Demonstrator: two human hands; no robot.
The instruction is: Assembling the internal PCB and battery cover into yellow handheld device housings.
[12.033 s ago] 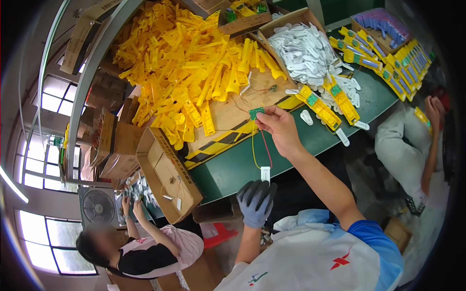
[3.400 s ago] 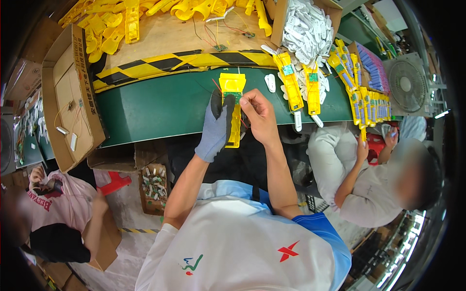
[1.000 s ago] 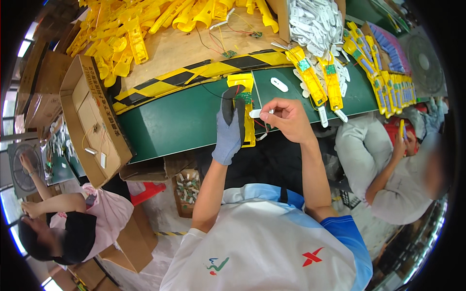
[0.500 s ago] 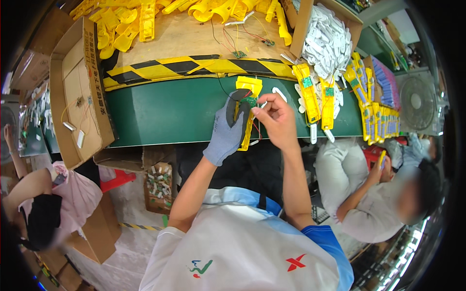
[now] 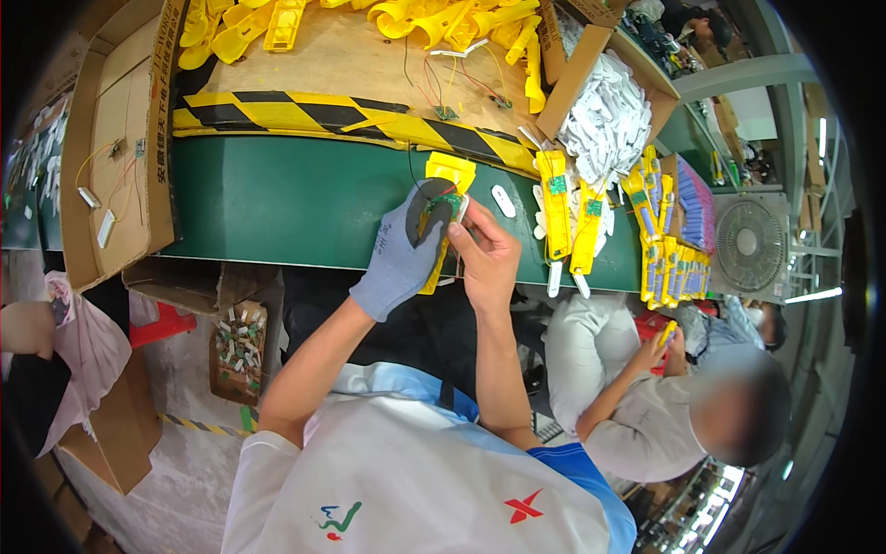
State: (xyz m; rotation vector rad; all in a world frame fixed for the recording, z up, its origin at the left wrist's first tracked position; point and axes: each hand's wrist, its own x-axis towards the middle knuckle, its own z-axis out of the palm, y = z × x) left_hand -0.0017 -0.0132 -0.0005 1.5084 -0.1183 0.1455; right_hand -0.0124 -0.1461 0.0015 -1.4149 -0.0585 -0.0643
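Note:
My left hand (image 5: 406,242), in a grey-blue glove with dark fingertips, is closed around a long yellow plastic housing (image 5: 450,168) at the green table's front edge. A small green circuit board (image 5: 447,204) with thin red wires lies in the housing, partly covered by the gloved fingers. My bare right hand (image 5: 489,251) is closed, its fingertips at the board's right side on a small white piece (image 5: 463,209) that is mostly hidden. A thin black wire (image 5: 412,171) loops up from the gloved hand. To the right, a white oval plastic part (image 5: 503,200) lies on the table.
A striped ledge (image 5: 305,115) runs behind, below yellow housings (image 5: 443,23) and wired boards (image 5: 447,113). Cardboard boxes flank the table: one at left (image 5: 115,175), one of white parts (image 5: 604,111) at right. Filled housings (image 5: 674,268) stand farther right. A seated person (image 5: 646,406) is at right.
The view has shifted, so the scene sits farther left. My right hand has come closer to the gloved hand, its fingertips now against the board's edge. The left hand keeps its hold.

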